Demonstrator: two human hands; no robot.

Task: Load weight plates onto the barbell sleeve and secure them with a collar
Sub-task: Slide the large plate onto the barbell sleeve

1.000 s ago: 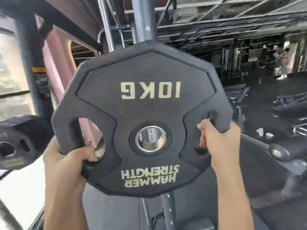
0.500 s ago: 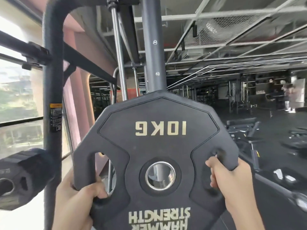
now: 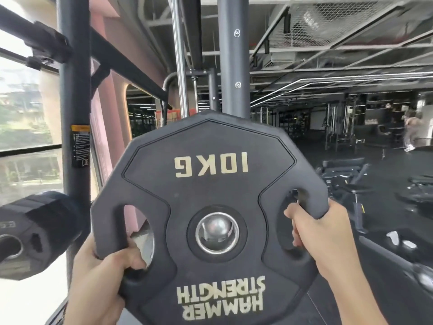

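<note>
A black 10 kg weight plate [image 3: 210, 195] with upside-down gold lettering fills the middle of the view, held upright facing me. My left hand [image 3: 103, 277] grips its lower left handle cutout. My right hand [image 3: 321, 235] grips the right handle cutout. Through the plate's steel-ringed centre hole a rounded metal end [image 3: 216, 231] shows; I cannot tell whether it is the barbell sleeve. No collar is visible.
Another black plate [image 3: 39, 231] hangs on a peg at the left, beside a dark rack upright [image 3: 75, 113]. A grey post [image 3: 233, 55] rises behind the held plate. Benches [image 3: 346, 174] stand on the dark floor to the right. A person [image 3: 412, 130] is far right.
The view tilted up over the last second, so the plate sits lower in frame. A rounded metal end now shows through its centre hole. Both hands keep their grips.
</note>
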